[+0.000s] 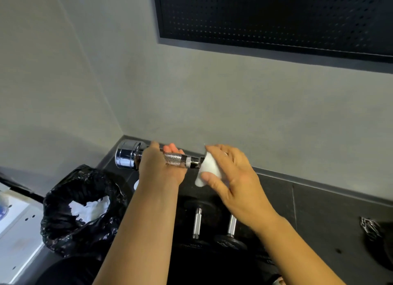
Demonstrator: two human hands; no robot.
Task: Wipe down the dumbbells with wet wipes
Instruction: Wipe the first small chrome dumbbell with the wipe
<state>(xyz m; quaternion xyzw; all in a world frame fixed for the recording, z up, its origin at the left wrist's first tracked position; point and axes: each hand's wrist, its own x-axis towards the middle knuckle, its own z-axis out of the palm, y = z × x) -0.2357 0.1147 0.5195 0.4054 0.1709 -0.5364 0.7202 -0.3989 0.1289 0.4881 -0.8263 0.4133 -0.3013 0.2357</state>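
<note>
Head view: the left hand [161, 167] grips a chrome dumbbell [127, 155] round its knurled bar, with the fingers curled over the top. The dumbbell lies level in the air near the frame's centre. Its free chrome head sticks out at 9 o'clock from that hand. At 3 o'clock from the left hand, just beside it, the right hand [231, 174] pinches a white wipe [209, 167] between thumb and fingers. The wipe sits against the bar's other end, and the head there is hidden behind wipe and palm.

At 6 o'clock from the hands, two black dumbbells [196, 223] lie side by side on the dark floor [319, 210]. A black bag [63, 216] stands at 8 o'clock, open, with white wipes [91, 208] inside. A dark perforated panel [276, 14] hangs on the grey wall at 1 o'clock.
</note>
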